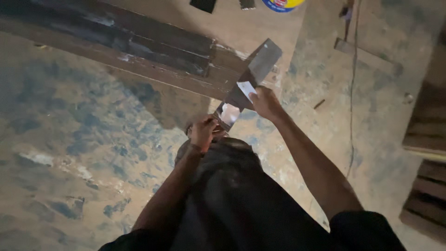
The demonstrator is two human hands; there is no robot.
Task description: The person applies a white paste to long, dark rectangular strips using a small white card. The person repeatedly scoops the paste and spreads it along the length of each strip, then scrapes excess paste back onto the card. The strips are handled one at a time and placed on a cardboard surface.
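Dusty, mottled concrete floor (69,153) fills the view, dimly lit. One long dark wooden plank assembly (139,46) runs from upper left down toward centre, its boards worn and streaked.

One flat metal strip (253,76) is in hand. Its long axis runs diagonally, the far end pointing up and to the right, the near end down and to the left toward the person's body. The upper part crosses the right end of the plank assembly; the lower part shows a bright reflective patch.

Left hand (203,132) grips the near, lower end of the strip, fingers curled tight around it. Right hand (265,103) is on the strip's middle, fingers closed on a small white piece (246,88) pressed against the metal face.

Other items, counted: one round yellow-and-blue container (282,3) at the top edge, two dark flat pieces beside it, one thin cord (353,93) trailing across the floor, stacked timber (425,186) at right. Dark trousers (232,200) occupy the lower centre.
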